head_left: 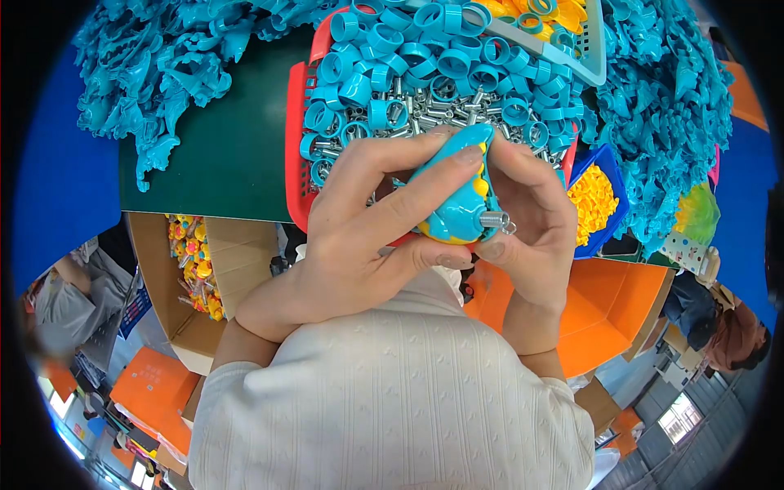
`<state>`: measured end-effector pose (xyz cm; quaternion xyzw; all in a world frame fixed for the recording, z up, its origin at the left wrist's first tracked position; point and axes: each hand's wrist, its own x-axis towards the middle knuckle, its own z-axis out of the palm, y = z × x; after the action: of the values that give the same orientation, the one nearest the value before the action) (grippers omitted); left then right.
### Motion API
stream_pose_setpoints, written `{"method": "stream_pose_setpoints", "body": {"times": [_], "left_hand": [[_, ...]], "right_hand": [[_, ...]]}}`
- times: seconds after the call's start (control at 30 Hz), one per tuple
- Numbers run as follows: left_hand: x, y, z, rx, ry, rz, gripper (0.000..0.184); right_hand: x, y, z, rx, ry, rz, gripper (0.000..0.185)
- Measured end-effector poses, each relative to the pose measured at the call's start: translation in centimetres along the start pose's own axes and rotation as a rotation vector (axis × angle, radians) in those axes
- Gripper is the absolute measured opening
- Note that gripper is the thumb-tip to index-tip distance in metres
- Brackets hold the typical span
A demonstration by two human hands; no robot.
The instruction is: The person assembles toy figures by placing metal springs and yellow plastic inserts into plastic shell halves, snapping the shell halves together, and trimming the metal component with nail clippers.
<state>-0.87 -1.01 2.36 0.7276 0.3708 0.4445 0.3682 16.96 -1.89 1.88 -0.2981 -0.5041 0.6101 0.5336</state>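
Left hand [347, 220] grips 1 glossy teal-and-yellow piece [459, 214], index finger laid across it, thumb at its lower edge. That piece sits between the 2 hands, above the near edge of a red basket [298, 155] of teal rings [453, 64] and small metal cylinders [420, 114]. 1 coiled metal spring [494, 220] juts from the piece's right side. Right hand [535, 229] holds that same side, thumb just below the spring. Farther right is a blue tray [599, 240] of yellow parts [592, 202].

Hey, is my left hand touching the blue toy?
Touching. The head view shows it: your left hand wraps over the toy, one finger lying across its blue surface with the fingertip resting on it.
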Motion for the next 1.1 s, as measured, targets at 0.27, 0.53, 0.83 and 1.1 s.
{"method": "stream_pose_setpoints", "body": {"times": [0.27,0.53,0.83,1.1], "left_hand": [[0.1,-0.5,-0.3,-0.025,-0.129,0.016,0.069],[0.1,-0.2,0.5,-0.088,-0.004,-0.008,0.066],[0.1,-0.2,0.1,0.006,-0.056,0.060,0.065],[0.1,-0.3,-0.1,0.094,-0.127,0.092,0.060]], "right_hand": [[0.0,-0.1,0.2,0.064,0.029,-0.026,0.068],[-0.1,-0.3,0.3,0.011,0.086,0.022,0.073],[-0.6,-0.4,-0.4,-0.041,0.048,0.038,0.067],[-0.6,0.2,-0.1,0.026,0.080,-0.011,0.067]]}}
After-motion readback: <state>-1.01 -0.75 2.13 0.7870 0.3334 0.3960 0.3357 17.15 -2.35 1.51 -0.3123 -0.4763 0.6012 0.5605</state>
